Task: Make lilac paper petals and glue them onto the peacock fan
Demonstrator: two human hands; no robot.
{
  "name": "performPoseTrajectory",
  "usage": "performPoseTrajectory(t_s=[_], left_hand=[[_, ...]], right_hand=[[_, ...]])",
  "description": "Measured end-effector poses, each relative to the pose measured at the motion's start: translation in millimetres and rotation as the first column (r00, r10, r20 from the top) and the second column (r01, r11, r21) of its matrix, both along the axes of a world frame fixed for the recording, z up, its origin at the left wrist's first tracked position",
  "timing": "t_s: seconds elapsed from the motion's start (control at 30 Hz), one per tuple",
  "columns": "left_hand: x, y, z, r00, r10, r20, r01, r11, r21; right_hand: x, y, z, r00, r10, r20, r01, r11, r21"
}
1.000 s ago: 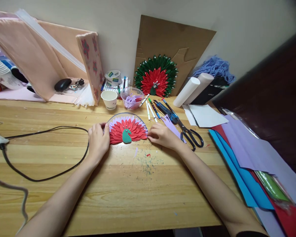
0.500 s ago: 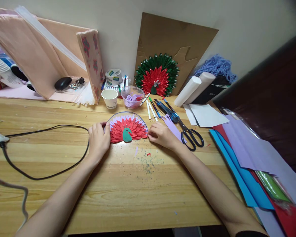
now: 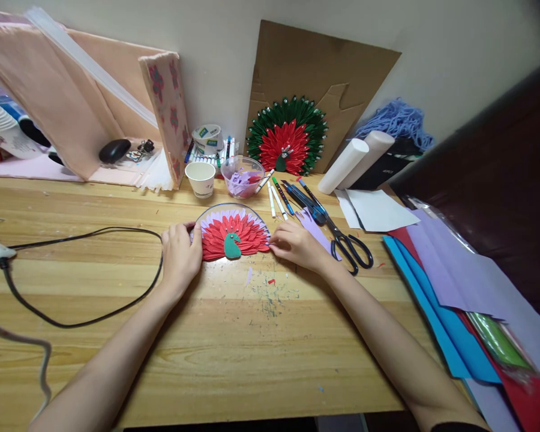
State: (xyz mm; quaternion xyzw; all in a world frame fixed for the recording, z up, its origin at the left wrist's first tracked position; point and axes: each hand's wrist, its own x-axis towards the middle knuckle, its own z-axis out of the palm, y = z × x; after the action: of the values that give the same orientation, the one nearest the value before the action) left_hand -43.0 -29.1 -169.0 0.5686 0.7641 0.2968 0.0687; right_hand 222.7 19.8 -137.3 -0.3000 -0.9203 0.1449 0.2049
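Observation:
A paper peacock (image 3: pixel 220 237) lies flat on the wooden table, with red and lilac petals and a green body at its lower middle. A clear curved rim shows around its top. My left hand (image 3: pixel 180 255) is closed on its left edge, thumb on the petals and fingers partly hidden behind. At the right end, my right hand (image 3: pixel 297 245) pinches the edge where the red and lilac petals meet. Whether a separate small piece sits between those fingertips cannot be made out. Lilac and red paper scraps (image 3: pixel 272 282) lie in front of the peacock.
Black-handled scissors (image 3: pixel 351 252), a utility knife (image 3: pixel 303 201) and markers (image 3: pixel 276 201) lie behind my right hand. A paper cup (image 3: pixel 200 180) and a clear bowl (image 3: pixel 243 177) stand behind the peacock. A green-and-red peacock (image 3: pixel 288 138) leans on cardboard. A black cable (image 3: pixel 94 315) loops at left.
Both hands keep their hold on the peacock's edges. The right hand shows only a very slight shift, and the peacock stays in place.

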Motion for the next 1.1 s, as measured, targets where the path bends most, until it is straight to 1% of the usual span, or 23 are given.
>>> performPoseTrajectory(t_s=[0.23, 0.3, 0.37, 0.47, 0.9, 1.1], left_hand=[[0, 0, -0.4, 1.0, 0.002, -0.005, -0.002, 1.0, -0.001], [0, 0, -0.3, 1.0, 0.003, -0.006, -0.003, 1.0, -0.003], [1, 0, -0.1, 1.0, 0.003, -0.009, -0.003, 1.0, -0.005], [1, 0, 0.5, 1.0, -0.001, -0.021, 0.001, 1.0, -0.003], [1, 0, 0.2, 0.999, -0.001, -0.038, 0.0, 1.0, -0.018], [1, 0, 1.7, 0.999, 0.003, -0.05, -0.005, 1.0, -0.028]], right_hand=[[10, 5, 7.8, 0.999, -0.037, -0.004, 0.037, 0.999, -0.03], [12, 5, 8.8, 1.0, -0.025, 0.006, 0.026, 0.998, -0.055], [12, 5, 8.0, 1.0, -0.003, 0.01, 0.004, 0.997, -0.083], [9, 5, 4.7, 1.0, -0.007, 0.01, 0.008, 0.994, -0.107], [5, 4, -0.6, 1.0, -0.028, 0.008, 0.029, 0.992, -0.122], [4, 4, -2.3, 1.0, -0.02, -0.006, 0.019, 0.99, -0.14]])
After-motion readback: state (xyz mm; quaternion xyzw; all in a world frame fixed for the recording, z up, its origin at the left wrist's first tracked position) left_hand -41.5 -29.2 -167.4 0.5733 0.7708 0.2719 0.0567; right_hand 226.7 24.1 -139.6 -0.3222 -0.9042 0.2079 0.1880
